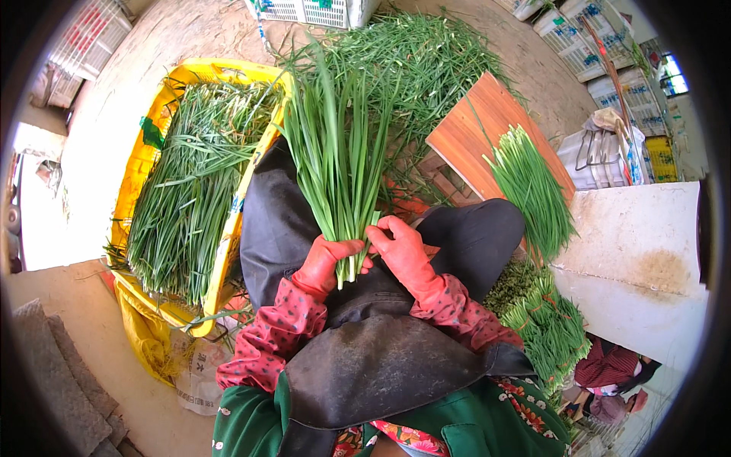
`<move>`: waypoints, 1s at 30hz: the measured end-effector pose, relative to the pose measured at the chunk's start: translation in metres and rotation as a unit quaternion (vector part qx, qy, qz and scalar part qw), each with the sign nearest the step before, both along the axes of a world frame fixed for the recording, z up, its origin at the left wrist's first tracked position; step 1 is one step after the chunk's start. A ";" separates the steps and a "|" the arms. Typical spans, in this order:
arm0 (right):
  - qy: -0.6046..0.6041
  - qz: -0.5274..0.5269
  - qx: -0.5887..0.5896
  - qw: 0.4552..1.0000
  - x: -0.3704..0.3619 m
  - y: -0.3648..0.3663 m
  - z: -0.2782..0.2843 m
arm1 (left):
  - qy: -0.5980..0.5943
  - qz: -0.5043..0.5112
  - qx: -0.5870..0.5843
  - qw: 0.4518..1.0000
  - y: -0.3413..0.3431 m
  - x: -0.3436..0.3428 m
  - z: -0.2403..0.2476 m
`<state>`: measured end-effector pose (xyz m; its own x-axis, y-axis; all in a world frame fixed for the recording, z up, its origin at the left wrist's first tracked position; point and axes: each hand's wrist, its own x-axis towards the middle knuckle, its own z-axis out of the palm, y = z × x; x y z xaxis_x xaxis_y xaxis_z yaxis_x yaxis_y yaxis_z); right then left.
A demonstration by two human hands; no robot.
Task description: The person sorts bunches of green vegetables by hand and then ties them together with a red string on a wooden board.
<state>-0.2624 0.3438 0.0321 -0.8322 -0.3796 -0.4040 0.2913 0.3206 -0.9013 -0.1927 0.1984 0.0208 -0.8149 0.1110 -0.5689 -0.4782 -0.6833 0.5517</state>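
A bunch of garlic chives [335, 164] stands fanned out above my lap, its pale cut ends downward. My left hand [327, 265], in a pink rubber glove, is closed round the lower stalks. At the right side of the bunch, my right hand [402, 250], gloved alike, pinches a short stalk end beside the base; its fingertips are partly hidden. Left of my knee, a yellow plastic crate [231, 255] is filled with loose chives [186, 190]. A neat pile of chives [533, 190] lies on a wood-grain board [483, 114] to the right.
A large heap of loose green leaves [426, 68] covers the floor ahead. Bundled chives [544, 327] lie by my right side, below a white stained panel [632, 244]. White crates [571, 46] stand at the far right, another white crate [320, 11] at the top. Another person's sleeve [605, 365] shows lower right.
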 end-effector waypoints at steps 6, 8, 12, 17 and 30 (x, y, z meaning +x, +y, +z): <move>0.183 0.006 -0.039 0.982 0.015 0.000 0.004 | -0.026 0.014 -0.002 1.000 -0.001 0.002 -0.012; 0.443 0.086 0.024 0.892 0.014 0.004 0.003 | -0.040 0.013 0.003 0.999 0.001 0.005 -0.020; 0.368 0.235 -0.099 0.894 0.033 0.008 0.031 | -0.051 0.002 0.033 0.998 0.003 0.000 -0.040; 0.125 0.162 -0.189 0.960 0.019 0.028 0.063 | -0.011 0.020 -0.020 1.000 -0.015 0.001 -0.002; -0.200 0.056 -0.327 0.922 -0.014 -0.051 -0.040 | -0.024 -0.050 -0.008 0.998 -0.051 0.073 0.030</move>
<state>-0.2765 0.2932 -0.0079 -0.6065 -0.7260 -0.3241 0.6410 -0.2054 -0.7396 -0.1201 0.1476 0.0506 -0.7717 0.1811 -0.6096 -0.5698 -0.6227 0.5363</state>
